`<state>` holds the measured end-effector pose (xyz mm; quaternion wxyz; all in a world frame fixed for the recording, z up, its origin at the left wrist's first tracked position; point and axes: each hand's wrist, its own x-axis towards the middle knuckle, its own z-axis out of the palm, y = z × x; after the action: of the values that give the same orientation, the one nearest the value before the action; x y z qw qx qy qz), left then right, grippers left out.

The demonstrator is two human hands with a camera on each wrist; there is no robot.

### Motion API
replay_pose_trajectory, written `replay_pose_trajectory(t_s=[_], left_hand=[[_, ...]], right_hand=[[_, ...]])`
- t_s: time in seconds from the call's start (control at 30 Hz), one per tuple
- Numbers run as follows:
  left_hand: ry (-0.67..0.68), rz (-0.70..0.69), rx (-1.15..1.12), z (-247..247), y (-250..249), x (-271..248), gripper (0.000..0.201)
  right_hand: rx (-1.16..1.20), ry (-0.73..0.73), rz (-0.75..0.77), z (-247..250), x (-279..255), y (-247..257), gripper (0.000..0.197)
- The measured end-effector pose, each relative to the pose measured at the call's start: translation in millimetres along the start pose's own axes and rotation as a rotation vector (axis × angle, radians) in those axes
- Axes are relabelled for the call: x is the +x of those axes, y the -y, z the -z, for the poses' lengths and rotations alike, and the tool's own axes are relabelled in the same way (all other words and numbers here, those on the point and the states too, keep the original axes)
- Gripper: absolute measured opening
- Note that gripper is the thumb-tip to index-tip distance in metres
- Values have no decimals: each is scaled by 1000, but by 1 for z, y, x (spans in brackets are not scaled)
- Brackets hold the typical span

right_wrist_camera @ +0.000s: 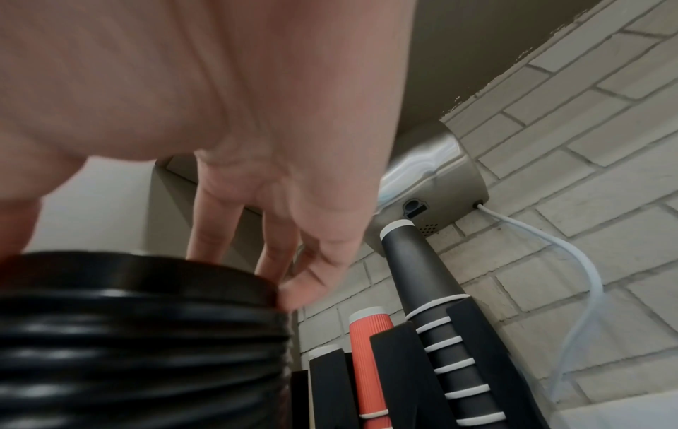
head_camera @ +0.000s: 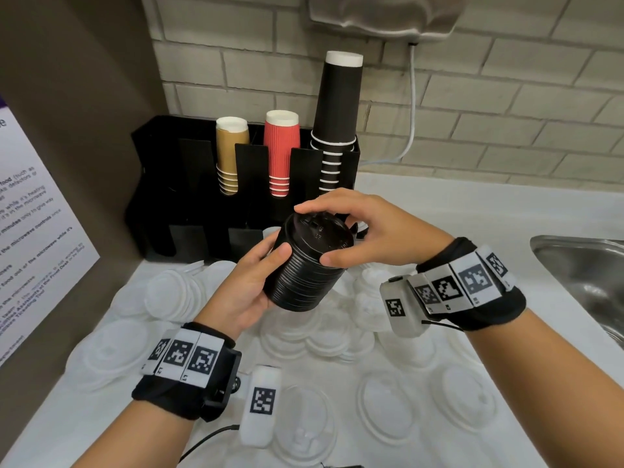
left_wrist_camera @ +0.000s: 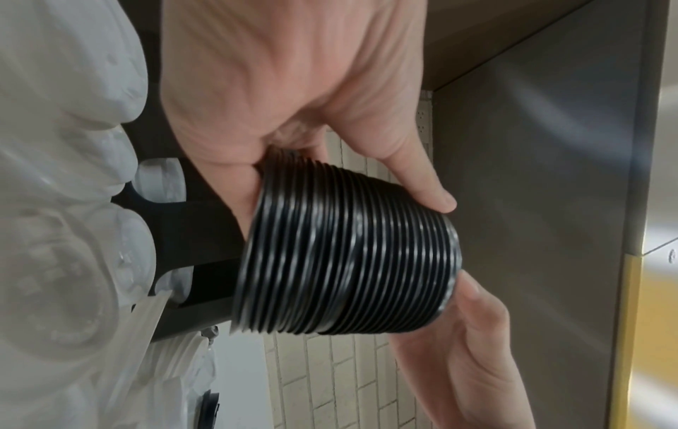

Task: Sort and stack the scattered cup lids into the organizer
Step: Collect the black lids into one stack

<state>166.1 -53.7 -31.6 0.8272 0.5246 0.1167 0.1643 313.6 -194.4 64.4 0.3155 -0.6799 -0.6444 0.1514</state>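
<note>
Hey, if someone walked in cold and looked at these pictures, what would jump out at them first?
The tall stack of black lids, tilted and held in mid-air between the left hand at its base and the right hand at its top. Behind it the black organizer holds tan, red and black cup stacks, and white lids lie scattered over the counter below.

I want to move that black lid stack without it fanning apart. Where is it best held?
Clamp the black lid stack end to end. It is tilted and its ribbed sides give little purchase. The left hand wraps the lower side; the right hand caps the top lid from the right. That likely keeps it together.
</note>
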Motion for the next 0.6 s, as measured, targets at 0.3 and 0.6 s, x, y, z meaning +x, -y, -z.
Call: replay_pose_trajectory(t_s=[0.3, 0.6], left_hand=[[50, -45, -123, 3, -3, 11, 80], [59, -26, -100, 11, 4, 21, 65]], right_hand=[[179, -280, -208, 49, -13, -40, 42], [-435, -79, -1013, 57, -34, -190, 44]])
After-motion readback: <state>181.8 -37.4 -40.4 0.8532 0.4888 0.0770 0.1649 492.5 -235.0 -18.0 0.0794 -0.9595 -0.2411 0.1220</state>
